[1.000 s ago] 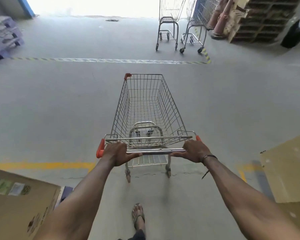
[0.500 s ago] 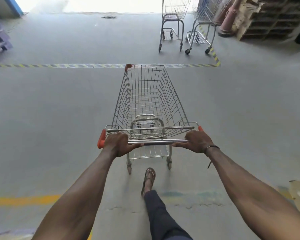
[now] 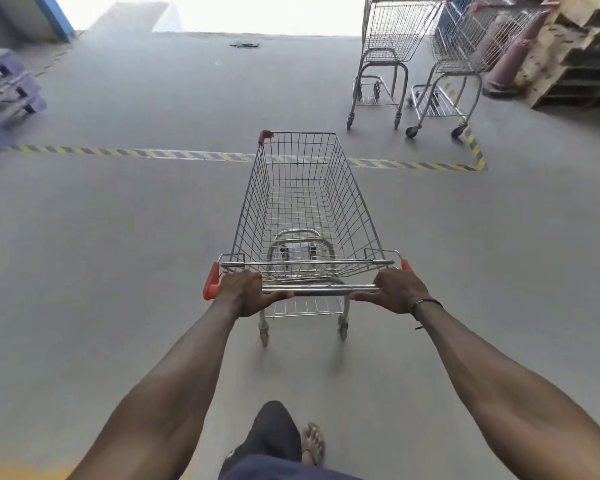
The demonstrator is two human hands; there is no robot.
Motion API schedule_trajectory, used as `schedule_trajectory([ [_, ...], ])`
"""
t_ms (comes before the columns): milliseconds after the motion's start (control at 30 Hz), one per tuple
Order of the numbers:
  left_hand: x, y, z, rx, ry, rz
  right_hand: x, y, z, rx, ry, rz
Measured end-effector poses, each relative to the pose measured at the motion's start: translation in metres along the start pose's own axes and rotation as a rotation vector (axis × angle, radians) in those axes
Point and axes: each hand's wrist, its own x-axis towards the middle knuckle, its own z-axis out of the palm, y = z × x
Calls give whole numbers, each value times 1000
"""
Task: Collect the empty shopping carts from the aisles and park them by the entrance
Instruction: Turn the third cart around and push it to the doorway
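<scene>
Between both grips, cart handle [image 3: 321, 290], left hand [image 3: 245, 293], right hand [image 3: 397, 291]

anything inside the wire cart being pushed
The silver wire shopping cart basket holds nothing; the grey floor and the cart's lower frame show through its mesh. The hands hide only the handle ends.

Empty wire shopping cart [image 3: 305, 216] stands upright on its wheels, orange caps at the ends of its handle bar, its front edge crossing the striped floor line [image 3: 118, 153]. Beyond that line, to the right, two parked carts [image 3: 388, 39] [image 3: 465, 46] sit side by side, both empty, baskets facing away.
</scene>
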Motion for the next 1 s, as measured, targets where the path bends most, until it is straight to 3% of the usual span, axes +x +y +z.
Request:
schedule_trajectory([
  [533, 392, -147, -113, 1, 65, 66, 389, 69, -115, -15, 20, 52],
  [1000, 737, -211, -215, 19, 37, 46, 720, 190, -226, -56, -21, 66],
])
